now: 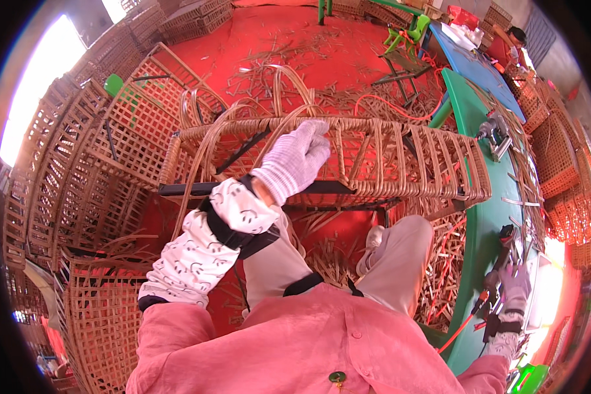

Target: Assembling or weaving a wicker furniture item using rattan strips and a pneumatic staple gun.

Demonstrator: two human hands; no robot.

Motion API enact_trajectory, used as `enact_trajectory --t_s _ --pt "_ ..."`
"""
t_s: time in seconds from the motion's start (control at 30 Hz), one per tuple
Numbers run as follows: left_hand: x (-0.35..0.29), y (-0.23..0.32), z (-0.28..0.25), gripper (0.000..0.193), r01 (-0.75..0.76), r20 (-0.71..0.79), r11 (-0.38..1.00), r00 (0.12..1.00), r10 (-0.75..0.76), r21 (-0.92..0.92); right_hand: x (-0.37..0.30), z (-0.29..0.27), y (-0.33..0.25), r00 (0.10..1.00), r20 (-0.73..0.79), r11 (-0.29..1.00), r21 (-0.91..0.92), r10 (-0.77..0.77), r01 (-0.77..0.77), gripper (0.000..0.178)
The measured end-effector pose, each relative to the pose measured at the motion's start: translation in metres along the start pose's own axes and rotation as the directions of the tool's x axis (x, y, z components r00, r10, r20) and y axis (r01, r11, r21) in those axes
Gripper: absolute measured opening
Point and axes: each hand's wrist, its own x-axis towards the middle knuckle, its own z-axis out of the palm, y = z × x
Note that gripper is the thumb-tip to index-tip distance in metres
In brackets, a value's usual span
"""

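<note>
My left hand [297, 159], in a striped white-and-lilac glove, lies with curled fingers over the wrapped upper rail of a long rattan frame [410, 157]. Its fingertips are hidden behind the rail. The frame spans my knees, with a dark bar [262, 188] along its near side. Loose cane strips [207, 148] loop up and bend around its left half. Far to the right, my gloved right hand [515, 284] is at a black air staple gun [506, 241] on the green table [476, 262]. Its fingers appear closed around the tool's handle, though partly hidden.
Another metal air tool [496, 136] lies farther up the green table. Woven rattan panels [105, 289] crowd the left. Cane scraps [328, 262] litter the red floor [236, 49]. A red hose [400, 117] crosses it. A person [511, 47] is at the far right beyond a blue table [476, 65].
</note>
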Motion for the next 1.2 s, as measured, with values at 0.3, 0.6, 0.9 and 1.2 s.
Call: enact_trajectory --t_s 0.3,0.6,0.9,1.2 --pt "0.068 0.048 -0.048 0.03 0.155 0.154 0.726 0.928 -0.34 0.67 0.001 -0.006 -0.045 0.841 -0.409 0.816 0.306 -0.354 0.491 0.041" --pt "0.095 0.074 0.045 0.022 0.453 0.271 0.891 0.854 -0.445 0.034 -0.088 -0.059 -0.204 0.62 -0.334 0.237 0.715 -0.71 0.657 0.031" --pt "0.033 0.044 0.024 0.023 0.52 0.36 0.785 0.841 -0.403 -0.336 -0.153 -0.011 -0.283 0.339 -0.359 -0.225 0.899 -0.869 0.375 0.041" --pt "0.027 0.028 0.029 0.023 0.375 0.238 0.912 0.913 -0.332 -0.167 -0.192 -0.043 -0.297 0.097 0.254 0.208 0.917 -0.962 -0.339 0.025"
